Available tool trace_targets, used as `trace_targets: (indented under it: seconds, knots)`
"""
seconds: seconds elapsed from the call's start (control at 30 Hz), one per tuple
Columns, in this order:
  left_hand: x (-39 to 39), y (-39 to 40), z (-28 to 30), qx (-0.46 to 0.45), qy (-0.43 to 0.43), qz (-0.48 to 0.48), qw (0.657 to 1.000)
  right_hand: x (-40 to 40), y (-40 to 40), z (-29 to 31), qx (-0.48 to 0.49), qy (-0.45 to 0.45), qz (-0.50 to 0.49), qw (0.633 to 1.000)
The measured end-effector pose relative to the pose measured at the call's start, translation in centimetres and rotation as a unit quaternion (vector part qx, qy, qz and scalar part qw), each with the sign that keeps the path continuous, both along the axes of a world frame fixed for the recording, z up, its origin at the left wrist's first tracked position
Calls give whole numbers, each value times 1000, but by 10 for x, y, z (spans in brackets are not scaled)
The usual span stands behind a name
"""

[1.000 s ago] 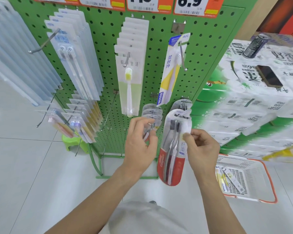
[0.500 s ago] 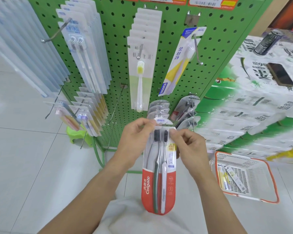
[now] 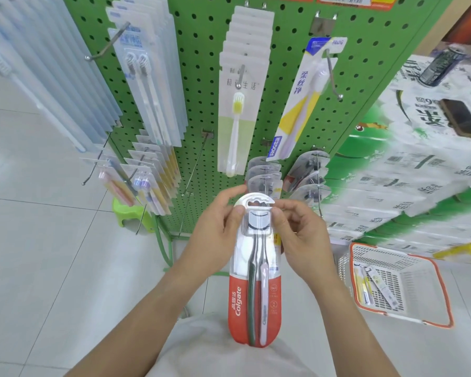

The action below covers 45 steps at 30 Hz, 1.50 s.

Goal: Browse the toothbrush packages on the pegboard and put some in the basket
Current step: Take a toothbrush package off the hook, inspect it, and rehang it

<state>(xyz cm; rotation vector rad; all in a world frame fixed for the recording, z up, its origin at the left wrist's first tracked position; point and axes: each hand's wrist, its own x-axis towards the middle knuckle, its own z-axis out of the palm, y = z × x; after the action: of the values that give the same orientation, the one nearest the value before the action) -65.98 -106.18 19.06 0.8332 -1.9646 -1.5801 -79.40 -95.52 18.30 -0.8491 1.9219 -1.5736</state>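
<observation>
Red-and-clear plastic fills the middle of the view: one Colgate toothbrush package (image 3: 254, 270) with two brushes inside, held upright in front of the person's body, off its hook and clear of the pegboard (image 3: 201, 77). Both hands pinch its top end. The left hand (image 3: 215, 229) takes the left edge, thumb on the front beside the brush heads and fingers curled behind the rounded hanging tab. The right hand (image 3: 299, 232) takes the right edge the same way, thumb on the front and fingers wrapped behind. Below the fingers the package hangs free, its red base lowest.

Both forearms rise from the bottom corners of the frame and meet at the package, wrists nearly level.

On the green pegboard just beyond the fingers hang two short rows of like round-topped packs (image 3: 264, 172). Higher up hang a stack of white single-brush packs (image 3: 242, 104) and one tilted yellow-and-white pack (image 3: 302, 104).

One orange-rimmed basket (image 3: 430, 268) sits on the floor to the right, well apart from the hands, with a few packs lying inside.
</observation>
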Motion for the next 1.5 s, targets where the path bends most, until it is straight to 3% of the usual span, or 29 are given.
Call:
trace_targets:
  seconds: [0.37,0.53,0.87,1.1,1.5]
  knots:
    - [15,14,6,76,-9,-68,995,4,9,-4,11,11,17,1000]
    - [17,14,4,85,-9,-53,995,9,15,-4,28,12,61,998]
    - [21,13,1,91,-40,-66,993,8,19,-6,33,-28,89,995]
    - [19,16,-4,126,-36,-20,991,10,22,-12,69,-72,112,989]
    - [26,22,-4,125,-43,-65,989,5,29,-17,55,-114,107,986]
